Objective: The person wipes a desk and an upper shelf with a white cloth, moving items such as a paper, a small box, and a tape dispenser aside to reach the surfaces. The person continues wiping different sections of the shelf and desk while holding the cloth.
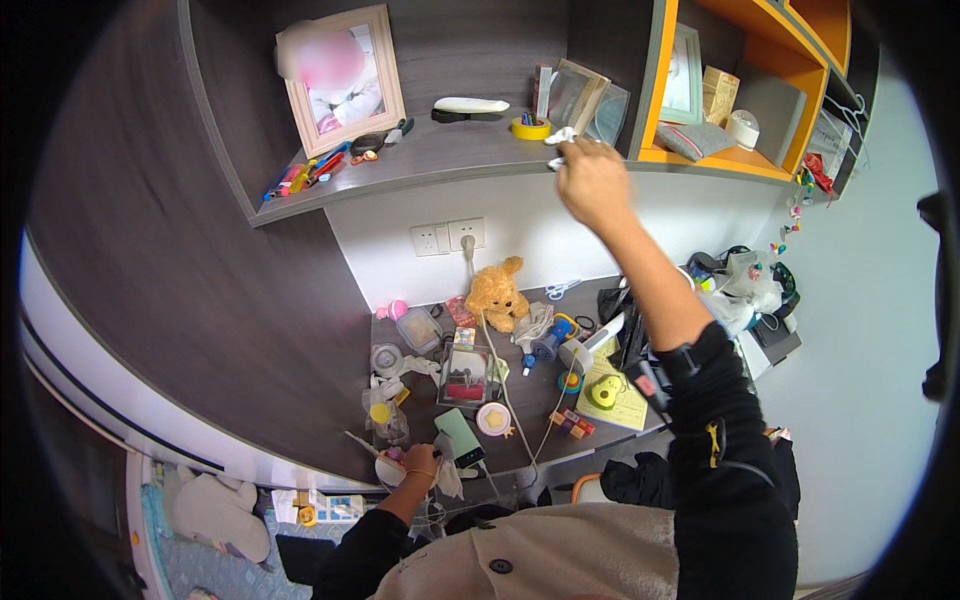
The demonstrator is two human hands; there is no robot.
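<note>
My right hand [594,180] reaches up to the front edge of the dark wood shelf [420,161]. A crumpled white tissue or cloth [561,136] is pinched in its fingers, partly hidden by the hand. Just behind it lies a roll of yellow tape [530,129], with small items standing in its ring. Down at the desk's front edge is my left hand [420,459], beside a white rounded object [389,471] and the light green phone [459,437]. A white cloth [450,478] hangs close to that hand. Whether its fingers grip anything is unclear.
On the shelf stand a framed photo [341,82], several pens [304,176] and a white-and-black device [471,106]. The cluttered desk holds a plush dog [497,296], an acrylic box [466,375], an avocado figure [605,391] and a white handheld device [592,345]. Cables [512,405] trail across it.
</note>
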